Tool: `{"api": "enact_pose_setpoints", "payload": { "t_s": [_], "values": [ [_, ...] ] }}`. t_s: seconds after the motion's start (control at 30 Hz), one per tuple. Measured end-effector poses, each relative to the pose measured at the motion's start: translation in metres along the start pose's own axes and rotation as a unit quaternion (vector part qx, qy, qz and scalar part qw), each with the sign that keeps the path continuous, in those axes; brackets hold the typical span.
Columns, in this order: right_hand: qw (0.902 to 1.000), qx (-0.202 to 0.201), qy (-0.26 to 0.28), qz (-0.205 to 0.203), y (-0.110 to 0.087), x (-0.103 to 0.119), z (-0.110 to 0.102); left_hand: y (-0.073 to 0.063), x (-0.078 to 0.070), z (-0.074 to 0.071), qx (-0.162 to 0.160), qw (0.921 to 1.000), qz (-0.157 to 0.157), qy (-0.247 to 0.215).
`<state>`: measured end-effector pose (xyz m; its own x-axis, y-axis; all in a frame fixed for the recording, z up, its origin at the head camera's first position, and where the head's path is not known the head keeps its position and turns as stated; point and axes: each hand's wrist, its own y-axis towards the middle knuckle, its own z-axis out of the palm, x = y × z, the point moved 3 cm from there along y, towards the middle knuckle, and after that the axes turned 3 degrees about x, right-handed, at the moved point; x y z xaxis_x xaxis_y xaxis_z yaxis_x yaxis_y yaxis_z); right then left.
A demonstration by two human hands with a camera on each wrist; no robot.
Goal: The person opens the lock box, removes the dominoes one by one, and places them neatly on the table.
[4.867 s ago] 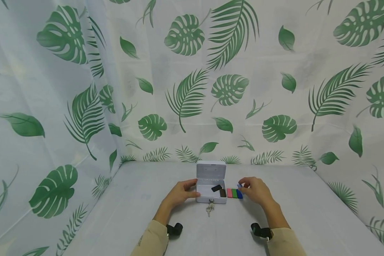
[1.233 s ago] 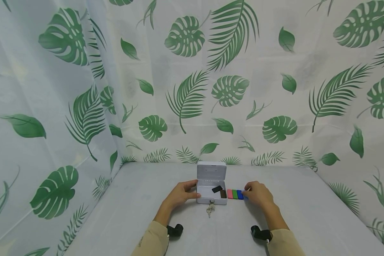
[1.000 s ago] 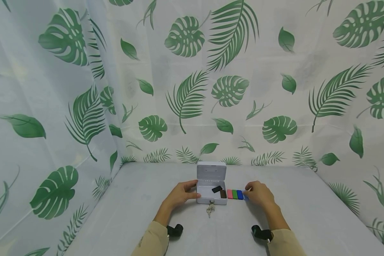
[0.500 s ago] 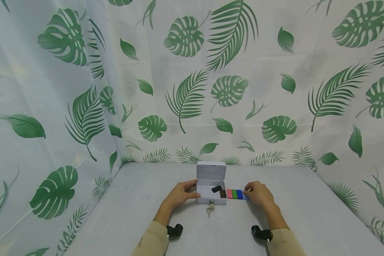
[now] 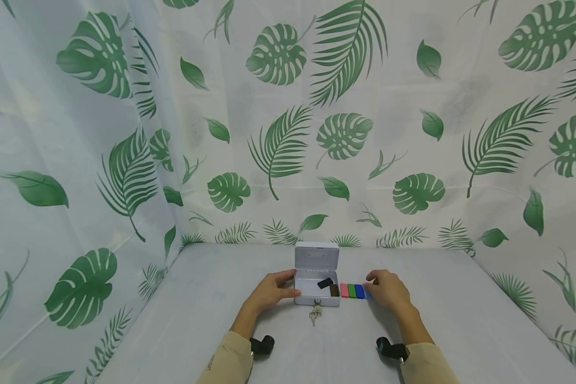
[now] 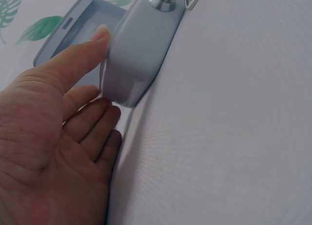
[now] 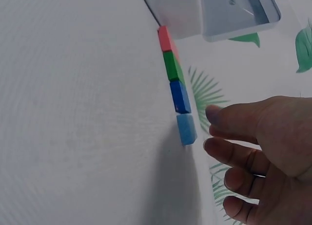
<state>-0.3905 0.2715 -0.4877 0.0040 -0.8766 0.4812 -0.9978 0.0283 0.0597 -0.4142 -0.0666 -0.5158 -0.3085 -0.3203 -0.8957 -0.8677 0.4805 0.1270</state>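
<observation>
The left hand (image 5: 270, 290), fingers relaxed, rests against an open gray box (image 5: 312, 301) on a table (image 5: 317, 354); the right hand (image 7: 273, 149), fingers loosely parted, hovers beside a light-blue block (image 7: 185, 129), last of four in line.

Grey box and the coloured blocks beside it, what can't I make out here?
Light blue block: mostly covered in the head view by the right hand.
Keys: cut off by the top edge in the left wrist view.
Black piece and brown piece: too small for markings, head view.
Grey box: cut off, top edge, right wrist view.
</observation>
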Motion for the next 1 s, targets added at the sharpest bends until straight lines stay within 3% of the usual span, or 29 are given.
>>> {"api": "enact_pose_setpoints", "payload": {
  "t_s": [0.33, 0.67, 1.0],
  "values": [
    [1.0, -0.005, -0.003, -0.004, 0.001, 0.015, -0.007, 0.0, 0.001, 0.0, -0.002, 0.9999, 0.001, -0.014],
    [0.9983, -0.045, -0.007, -0.036, -0.004, 0.034, -0.015, 0.001, 0.002, 0.0, -0.004, 0.9999, -0.004, -0.016],
    [0.9966, -0.056, -0.011, -0.06, -0.008, 0.053, -0.018, 0.003, 0.005, 0.0, -0.006, 0.9998, -0.003, -0.019]
  ]
}}
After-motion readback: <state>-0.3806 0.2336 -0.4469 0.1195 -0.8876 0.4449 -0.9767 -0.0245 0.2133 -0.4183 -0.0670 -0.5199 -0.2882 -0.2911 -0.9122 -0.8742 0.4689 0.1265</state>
